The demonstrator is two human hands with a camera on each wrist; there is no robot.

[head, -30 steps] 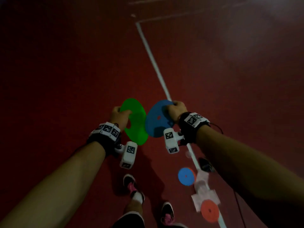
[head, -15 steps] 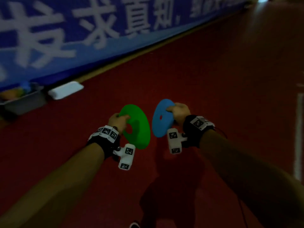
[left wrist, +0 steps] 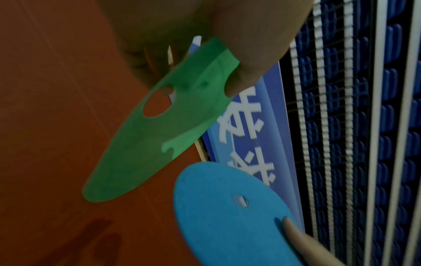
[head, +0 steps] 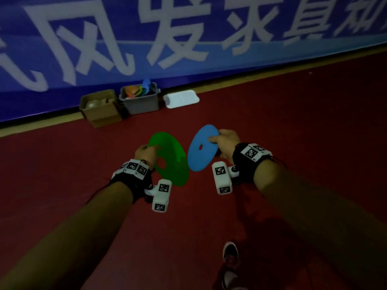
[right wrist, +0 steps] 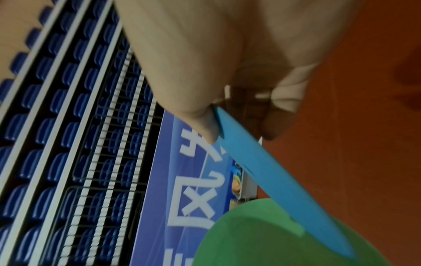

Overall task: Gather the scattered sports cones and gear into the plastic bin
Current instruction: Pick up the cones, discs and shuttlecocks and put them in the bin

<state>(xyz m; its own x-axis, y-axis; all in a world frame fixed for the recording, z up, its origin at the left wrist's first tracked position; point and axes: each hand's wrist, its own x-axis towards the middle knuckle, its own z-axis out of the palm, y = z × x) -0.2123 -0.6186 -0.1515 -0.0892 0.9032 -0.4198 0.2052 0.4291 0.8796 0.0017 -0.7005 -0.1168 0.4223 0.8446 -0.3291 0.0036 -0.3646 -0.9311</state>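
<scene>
My left hand (head: pixel 146 152) pinches the rim of a flat green disc cone (head: pixel 170 159), held on edge above the red floor. In the left wrist view the green disc cone (left wrist: pixel 154 126) runs out from between thumb and fingers. My right hand (head: pixel 225 141) pinches a flat blue disc cone (head: pixel 201 150) by its upper rim; the blue disc cone (right wrist: pixel 273 181) shows edge-on in the right wrist view. The two discs hang side by side, close together. The grey plastic bin (head: pixel 141 101) stands ahead against the wall, holding several coloured discs.
A cardboard box (head: pixel 100 110) sits left of the bin, and a white lid (head: pixel 181 99) lies on the floor to its right. A blue banner (head: pixel 188 38) with white characters covers the wall. One shoe (head: pixel 230 253) shows at the bottom.
The view has swung left, from the open floor with its white line to the wall; bin, box and lid have moved to centre. Both hands keep the same hold on their discs.
</scene>
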